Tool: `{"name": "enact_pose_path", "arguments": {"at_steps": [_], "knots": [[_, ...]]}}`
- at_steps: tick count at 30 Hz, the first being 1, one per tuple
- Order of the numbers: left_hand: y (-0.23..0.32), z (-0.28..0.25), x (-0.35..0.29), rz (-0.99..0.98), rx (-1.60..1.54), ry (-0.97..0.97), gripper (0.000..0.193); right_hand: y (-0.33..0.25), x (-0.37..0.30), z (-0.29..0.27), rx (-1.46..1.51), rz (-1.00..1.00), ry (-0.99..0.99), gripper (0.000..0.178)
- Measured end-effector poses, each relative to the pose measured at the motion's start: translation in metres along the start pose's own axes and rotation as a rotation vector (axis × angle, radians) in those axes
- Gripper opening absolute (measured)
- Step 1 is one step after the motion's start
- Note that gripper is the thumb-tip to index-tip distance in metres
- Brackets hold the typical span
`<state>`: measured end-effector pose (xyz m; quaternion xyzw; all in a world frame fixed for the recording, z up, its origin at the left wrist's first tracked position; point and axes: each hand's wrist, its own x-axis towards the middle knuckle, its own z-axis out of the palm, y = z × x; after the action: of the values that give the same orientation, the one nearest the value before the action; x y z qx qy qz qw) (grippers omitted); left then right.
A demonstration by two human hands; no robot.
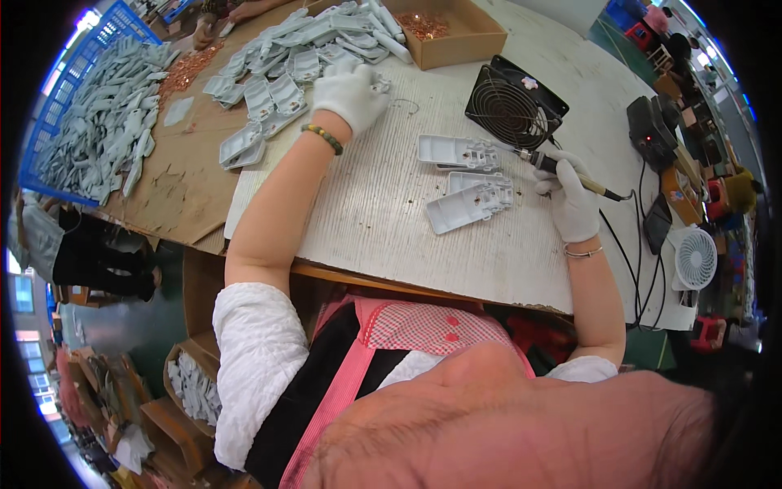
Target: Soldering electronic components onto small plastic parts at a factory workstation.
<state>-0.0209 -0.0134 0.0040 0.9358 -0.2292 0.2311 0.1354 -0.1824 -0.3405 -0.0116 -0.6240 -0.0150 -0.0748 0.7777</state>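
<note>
My right hand (574,200), in a white glove, is closed around the handle of a soldering iron (547,163). The iron's tip points left, toward the contact end of a pale grey plastic casing (444,150). Just below lie more casings (463,208), partly overlapping. At the right edge of a heap of grey casings (305,37) is my left hand (350,96), also gloved. Its fingers are curled, with a small grey part showing beside them; what they hold is mostly hidden. Beside this hand, a thin wire loop (405,106) lies on the white tabletop (366,220).
Behind the iron stands a black fan with a round wire guard (511,110). A cardboard box (456,37) holds copper-coloured bits. A blue crate (49,151) of grey parts is at the left. Right are a black power unit (652,130), cords and a white fan (694,259). Another person's hands (204,33) are far left.
</note>
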Motion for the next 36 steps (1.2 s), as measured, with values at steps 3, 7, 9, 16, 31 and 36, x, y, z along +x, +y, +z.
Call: {"name": "enact_pose_path", "arguments": {"at_steps": [3,7,9,16,31,36], "knots": [[-0.013,-0.010,0.002,-0.147,0.218,-0.270,0.037,0.001,0.001,0.000,0.020,0.001,0.002,0.022],[-0.006,-0.013,0.005,-0.120,0.197,-0.338,0.033,0.000,0.002,0.003,0.050,-0.027,0.006,0.021],[-0.001,-0.012,0.003,-0.062,0.142,-0.260,0.031,0.000,0.001,0.005,0.044,-0.030,0.010,0.021],[0.018,-0.020,0.002,-0.026,-0.138,-0.195,0.030,0.001,0.003,0.002,0.039,-0.013,0.038,0.023],[0.056,-0.023,-0.014,0.426,-0.688,-0.311,0.013,-0.004,0.000,0.001,0.058,-0.007,0.028,0.021],[0.063,-0.016,-0.019,0.593,-0.610,-0.267,0.014,-0.003,0.000,0.005,0.067,-0.003,-0.005,0.022]]}}
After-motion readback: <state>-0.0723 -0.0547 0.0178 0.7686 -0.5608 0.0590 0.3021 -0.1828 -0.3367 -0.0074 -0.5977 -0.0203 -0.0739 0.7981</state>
